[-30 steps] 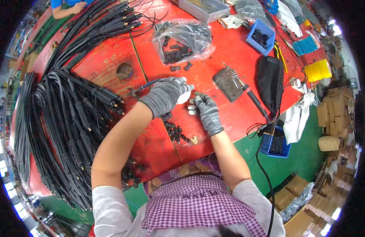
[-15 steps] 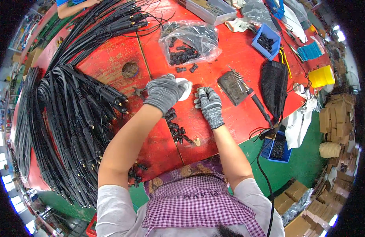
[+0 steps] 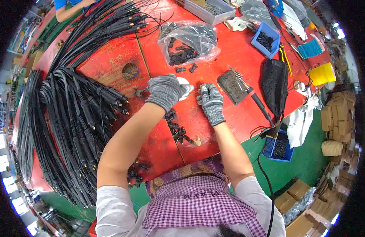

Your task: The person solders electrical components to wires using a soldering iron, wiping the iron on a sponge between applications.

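A: Where is the left hand (image 3: 165,91) resting?

B: It is lying low over the red counter (image 3: 214,67), and its gloved fingers are partly covering a white round piece (image 3: 182,81).

A: Is it grasping that piece?

B: The glove is hiding the contact, so I cannot tell. The white piece is showing at the fingertips, on the side that is facing the right hand (image 3: 211,100).

A: And what is that right hand doing?

B: It is sitting just beside, apart from the left one, with its gloved fingers bending inward. They are blocking the view, so I cannot tell whether they are gripping anything.

A: What is lying around them?

B: Loose black fittings (image 3: 175,128) are lying near the left wrist. Beyond the hands, a clear plastic bag (image 3: 209,43) is holding more black parts. To the right, a tool with a black-and-red handle (image 3: 258,103) is leaning across a dark flat pad (image 3: 230,90).

A: And on the left?

B: A thick bundle of black cables (image 3: 72,114) is spreading over the counter.
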{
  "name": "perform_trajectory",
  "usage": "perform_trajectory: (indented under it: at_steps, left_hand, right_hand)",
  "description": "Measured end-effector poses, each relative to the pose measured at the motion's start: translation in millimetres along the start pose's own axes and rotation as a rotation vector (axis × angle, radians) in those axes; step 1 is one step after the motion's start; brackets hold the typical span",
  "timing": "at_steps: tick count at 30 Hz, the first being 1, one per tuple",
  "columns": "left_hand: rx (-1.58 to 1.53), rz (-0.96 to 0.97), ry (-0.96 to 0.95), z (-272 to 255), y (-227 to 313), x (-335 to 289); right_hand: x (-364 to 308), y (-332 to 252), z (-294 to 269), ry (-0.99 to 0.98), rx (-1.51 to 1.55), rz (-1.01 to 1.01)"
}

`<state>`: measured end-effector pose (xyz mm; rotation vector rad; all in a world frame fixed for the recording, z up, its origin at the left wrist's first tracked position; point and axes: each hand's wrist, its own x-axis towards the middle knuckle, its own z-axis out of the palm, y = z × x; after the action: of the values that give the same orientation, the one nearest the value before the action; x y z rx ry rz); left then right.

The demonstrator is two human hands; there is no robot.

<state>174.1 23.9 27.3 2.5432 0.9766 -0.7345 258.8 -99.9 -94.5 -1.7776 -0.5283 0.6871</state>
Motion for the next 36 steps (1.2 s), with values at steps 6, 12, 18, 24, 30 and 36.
perform_trajectory:
  at_steps: [6, 12, 18, 24, 30, 36]
  left_hand:
    - [0.111, 0.523, 0.56, 48, -28, 10]
    - [0.058, 0.453, 0.368, 43, -23, 18]
    - [-0.014, 0.315, 0.394, 46, -17, 19]
    - [-0.09, 0.24, 0.53, 54, -17, 15]
    - [-0.204, 0.112, 0.508, 55, -15, 18]
    - [-0.102, 0.288, 0.876, 64, -14, 17]
  right_hand:
    - [5, 4, 2, -0.005, 0.034, 0.0]
    - [11, 2, -7, 0.153, -0.401, -0.264]
    - [15, 4, -10, 0.186, -0.751, -0.345]
    - [13, 2, -7, 0.197, -0.875, -0.355]
    - [17, -2, -5, 0.174, -0.936, -0.311]
    - [21, -7, -11, 0.083, -0.852, -0.185]
